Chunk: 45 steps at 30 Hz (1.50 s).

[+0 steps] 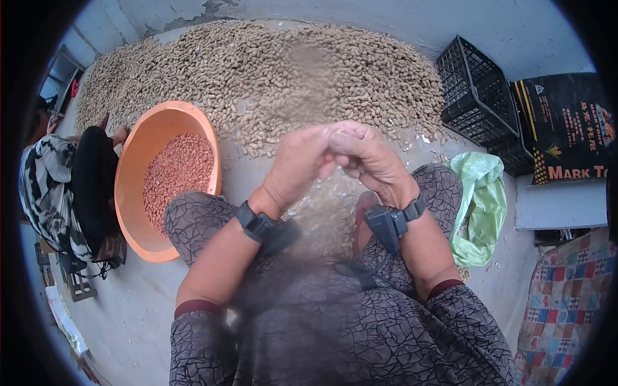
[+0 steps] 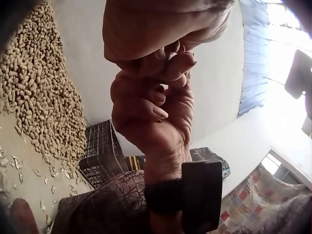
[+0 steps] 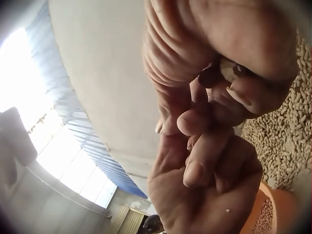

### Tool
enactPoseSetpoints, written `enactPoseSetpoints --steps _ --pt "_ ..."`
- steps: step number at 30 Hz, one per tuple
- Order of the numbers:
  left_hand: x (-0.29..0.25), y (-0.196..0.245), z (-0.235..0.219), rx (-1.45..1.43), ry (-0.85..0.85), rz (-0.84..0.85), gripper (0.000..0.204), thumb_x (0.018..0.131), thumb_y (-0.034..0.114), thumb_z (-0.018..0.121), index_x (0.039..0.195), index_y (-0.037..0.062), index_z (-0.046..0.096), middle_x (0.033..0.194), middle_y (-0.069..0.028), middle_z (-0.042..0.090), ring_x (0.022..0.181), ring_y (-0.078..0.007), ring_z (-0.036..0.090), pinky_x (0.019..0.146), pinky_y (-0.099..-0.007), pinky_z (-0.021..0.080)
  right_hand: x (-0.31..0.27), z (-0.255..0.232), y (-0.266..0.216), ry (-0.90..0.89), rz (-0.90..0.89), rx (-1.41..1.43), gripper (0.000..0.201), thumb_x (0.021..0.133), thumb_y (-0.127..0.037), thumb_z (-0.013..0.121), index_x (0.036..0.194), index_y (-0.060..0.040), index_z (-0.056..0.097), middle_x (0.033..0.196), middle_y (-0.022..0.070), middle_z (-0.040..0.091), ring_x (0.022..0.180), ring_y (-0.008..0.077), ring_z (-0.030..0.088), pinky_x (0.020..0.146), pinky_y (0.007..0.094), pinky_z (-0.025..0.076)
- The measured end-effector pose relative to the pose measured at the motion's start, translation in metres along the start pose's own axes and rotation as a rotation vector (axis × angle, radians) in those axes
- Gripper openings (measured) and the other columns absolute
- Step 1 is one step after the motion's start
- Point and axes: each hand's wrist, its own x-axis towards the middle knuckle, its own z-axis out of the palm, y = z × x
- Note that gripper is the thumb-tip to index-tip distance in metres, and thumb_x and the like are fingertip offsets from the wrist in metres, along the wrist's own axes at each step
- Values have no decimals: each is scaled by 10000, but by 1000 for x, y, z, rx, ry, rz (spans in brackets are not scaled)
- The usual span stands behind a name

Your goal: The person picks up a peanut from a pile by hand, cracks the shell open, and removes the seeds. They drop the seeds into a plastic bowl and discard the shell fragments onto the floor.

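Note:
Before the person's chest the two hands meet at the fingertips. The right hand (image 1: pixel 380 159) curls its fingers round a peanut (image 3: pixel 227 69), whose pale shell shows in the right wrist view, partly hidden by the thumb. Touching it, the left hand (image 1: pixel 297 162) has its fingers bent toward the palm, and a small pinkish peanut kernel (image 3: pixel 189 143) shows between them. To the left of the left knee stands a tilted orange basin (image 1: pixel 125 193) with shelled reddish kernels (image 1: pixel 177 170). A wide heap of unshelled peanuts (image 1: pixel 257 71) lies beyond the hands.
Empty shells (image 1: pixel 325 209) litter the floor between the feet. A green plastic bag (image 1: pixel 479 212) sits by the right knee. Black crates (image 1: pixel 473 90) and a printed black sack (image 1: pixel 566 128) stand at the right. Another person (image 1: pixel 64 186) sits at the left, beside the basin.

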Motion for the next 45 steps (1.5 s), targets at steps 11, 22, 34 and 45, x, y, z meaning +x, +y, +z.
enactPoseSetpoints --steps 11,22,34,45 --pt "1 -2 8 125 29 170 380 933 343 488 1008 -15 595 684 5 509 528 -27 360 458 -159 275 11 -9 6 79 -57 33 132 791 -92 602 852 24 581 670 51 593 516 67 519 413 171 323" --pt "6 -3 12 125 15 250 266 940 237 488 959 -7 593 685 18 494 533 -20 352 465 -155 269 12 -5 4 124 -132 50 178 807 -125 619 888 30 590 700 58 604 538 80 547 439 158 363" --pt "4 8 15 46 84 124 324 965 187 411 1148 -57 520 664 23 467 504 -9 322 446 -138 267 13 -8 4 -57 -129 13 172 854 -186 609 845 -16 590 666 22 617 538 51 534 434 149 325" --pt "0 4 8 484 19 365 330 966 221 389 1105 -44 527 631 -9 476 452 -27 316 418 -152 254 6 6 -1 59 -147 62 137 831 -68 602 819 65 571 697 132 625 585 168 610 546 246 506"
